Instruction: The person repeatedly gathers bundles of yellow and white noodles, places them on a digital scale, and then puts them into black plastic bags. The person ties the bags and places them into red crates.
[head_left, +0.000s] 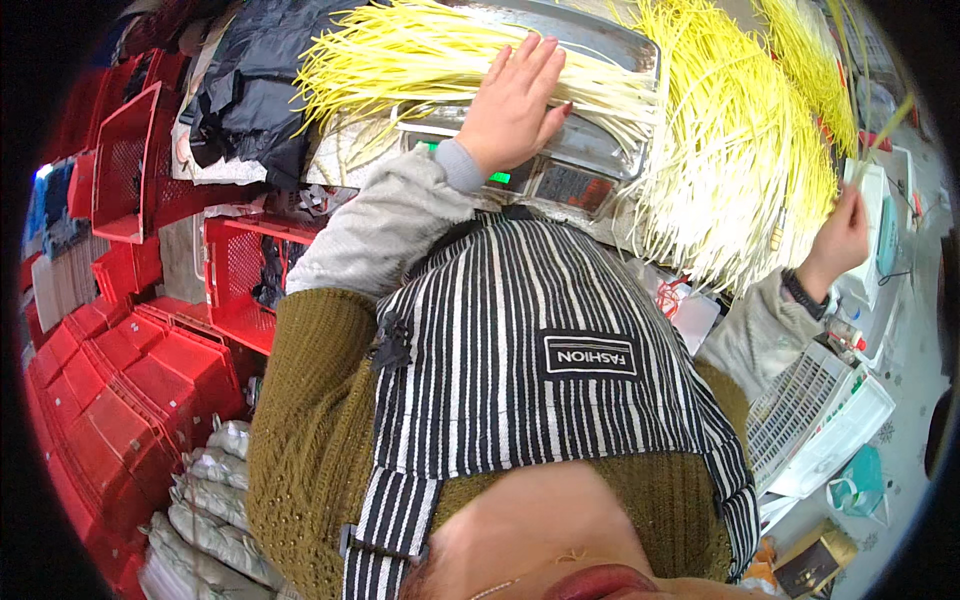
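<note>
My left hand (517, 105) lies palm down, fingers spread a little, on a bundle of blanched yellow chives (405, 56). The bundle lies across the metal tray (641, 154) of a digital scale, whose lit display (499, 178) shows partly below my wrist. To the right of the tray spreads a large heap of the same chives (720, 150), pale stems towards me. Beyond the heap's right edge, my right hand (840, 232) pinches a few blurred chive stems (892, 120) that rise from its fingers. The grip is partly hidden.
Black plastic bags (255, 82) lie left of the scale. Red plastic crates (142, 367) stack up at the left, beside wrapped silvery bundles (217, 487). More chives (817, 82) lie at the upper right. A grey slotted basket (799, 405) and a white foam box (840, 442) stand at the right.
</note>
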